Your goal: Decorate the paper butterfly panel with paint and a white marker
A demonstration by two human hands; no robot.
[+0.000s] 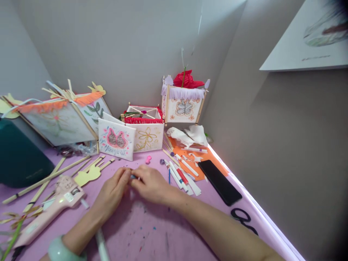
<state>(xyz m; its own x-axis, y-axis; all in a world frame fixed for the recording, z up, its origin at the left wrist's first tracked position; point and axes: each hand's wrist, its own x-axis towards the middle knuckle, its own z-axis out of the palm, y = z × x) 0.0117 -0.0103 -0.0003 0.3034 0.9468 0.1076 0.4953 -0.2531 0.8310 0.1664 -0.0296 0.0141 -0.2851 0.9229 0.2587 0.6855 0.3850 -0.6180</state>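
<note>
Blue piece point(133, 177): right of glue gun point(56, 211); mostly hidden, direction and long axis unclear
Right hand point(150, 184): grip pinching blue piece
Left hand point(115, 186): cannot tell grip

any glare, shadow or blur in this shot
Head view: the right edge of the table glows pale; head view: a shadow darkens the wall below the white picture, whose upper right corner is smeared and dark; head view: the blue thing between left hand and right hand is too hidden and blurred to identify.
</note>
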